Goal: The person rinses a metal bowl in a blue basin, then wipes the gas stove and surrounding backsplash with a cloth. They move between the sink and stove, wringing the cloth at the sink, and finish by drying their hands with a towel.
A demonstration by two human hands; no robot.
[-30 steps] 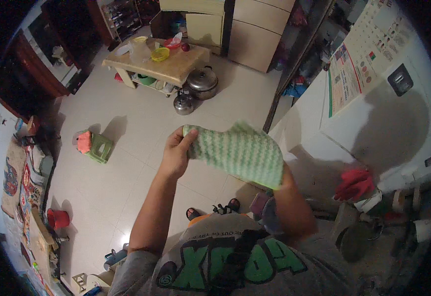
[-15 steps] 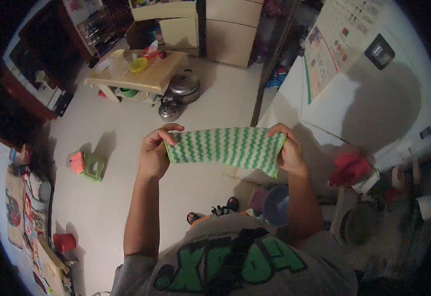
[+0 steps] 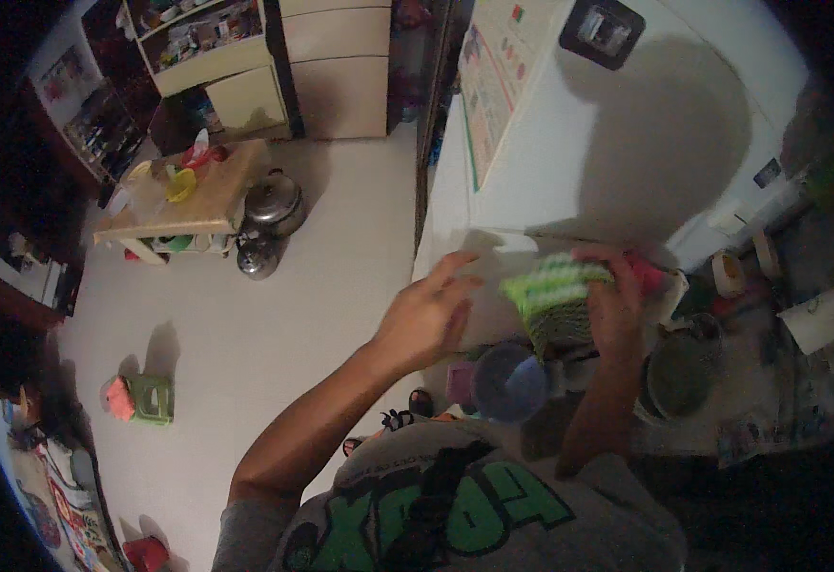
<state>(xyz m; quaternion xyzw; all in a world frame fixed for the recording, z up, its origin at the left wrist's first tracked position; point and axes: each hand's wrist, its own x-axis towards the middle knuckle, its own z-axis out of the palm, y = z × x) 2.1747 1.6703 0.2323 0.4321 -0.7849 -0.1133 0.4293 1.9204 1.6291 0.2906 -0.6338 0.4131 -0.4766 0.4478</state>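
In the head view, right of the frame's centre, the right hand (image 3: 617,305) has its fingers clamped on a green-and-white zigzag cloth (image 3: 555,291). The cloth is soft and knitted-looking, bunched into a lump whose long axis runs roughly left to right, with a darker fold hanging downward. The left hand (image 3: 426,319), just left of the cloth, is apart from it, fingers spread. Below them sits a round purple-blue container (image 3: 507,381).
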